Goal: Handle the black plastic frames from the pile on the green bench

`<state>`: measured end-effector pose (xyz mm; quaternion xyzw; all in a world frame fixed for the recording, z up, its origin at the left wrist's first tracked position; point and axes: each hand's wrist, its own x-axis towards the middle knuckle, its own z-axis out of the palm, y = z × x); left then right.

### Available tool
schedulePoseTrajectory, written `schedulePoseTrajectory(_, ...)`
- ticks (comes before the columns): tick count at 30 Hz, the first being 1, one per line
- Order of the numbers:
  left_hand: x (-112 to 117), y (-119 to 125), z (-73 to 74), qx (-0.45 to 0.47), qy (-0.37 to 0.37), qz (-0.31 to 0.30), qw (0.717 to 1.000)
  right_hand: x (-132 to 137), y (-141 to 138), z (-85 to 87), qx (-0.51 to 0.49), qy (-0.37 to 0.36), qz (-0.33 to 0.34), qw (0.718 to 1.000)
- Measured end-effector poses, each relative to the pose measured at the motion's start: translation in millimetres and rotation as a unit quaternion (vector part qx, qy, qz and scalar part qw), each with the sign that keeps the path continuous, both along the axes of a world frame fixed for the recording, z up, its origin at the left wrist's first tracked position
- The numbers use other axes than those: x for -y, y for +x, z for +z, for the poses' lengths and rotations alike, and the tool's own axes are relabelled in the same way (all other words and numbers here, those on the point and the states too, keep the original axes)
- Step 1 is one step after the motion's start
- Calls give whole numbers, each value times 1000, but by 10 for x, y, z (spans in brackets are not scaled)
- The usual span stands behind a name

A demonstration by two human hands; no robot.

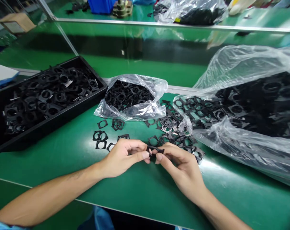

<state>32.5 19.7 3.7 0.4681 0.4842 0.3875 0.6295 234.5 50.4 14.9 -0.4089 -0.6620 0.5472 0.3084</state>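
Between my two hands, above the green table, is a small black plastic part point(155, 149), seen nearly edge-on. My left hand point(128, 156) pinches its left end between thumb and fingers. At the other end, the thumb and fingers of my right hand point(180, 163) are closed on it. Fingertips hide much of its shape. Just beyond my left hand lie several loose black ring-shaped frames point(101, 145), each with a round opening. A heap of similar black frames point(171, 123) spreads on the table beyond my right hand.
At the left stands a black bin point(87, 105) filled with black parts. A smaller clear bag point(159, 110) of rings lies at the middle back. On the right, a large clear plastic bag point(231, 65) spills black parts. A raised shelf point(145, 23) runs across the back.
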Motion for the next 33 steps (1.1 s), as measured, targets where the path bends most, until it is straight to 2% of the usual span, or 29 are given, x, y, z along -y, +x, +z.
schedulePoseTrajectory(6,-4,-5,37,-13,-17,9,1000,-45,19,41,-31,-78,44,995)
schedulePoseTrajectory(12,-14,-17,60,-8,-31,16,999,-12,3,2,-99,-185,31,977)
schedulePoseTrajectory(16,-17,-24,59,-1,-35,17,999,-6,4,-28,-126,-215,33,968)
schedulePoseTrajectory(19,-9,-24,54,0,-38,18,999,-26,6,-10,-109,-207,47,971)
schedulePoseTrajectory(24,8,-12,64,11,-42,10,999,-38,-2,55,-57,-153,53,985)
schedulePoseTrajectory(31,-10,14,46,5,-26,49,998,-4,3,55,-43,-85,25,995)
schedulePoseTrajectory(33,-8,11,49,8,-26,42,999,-2,-1,57,-31,-73,22,997)
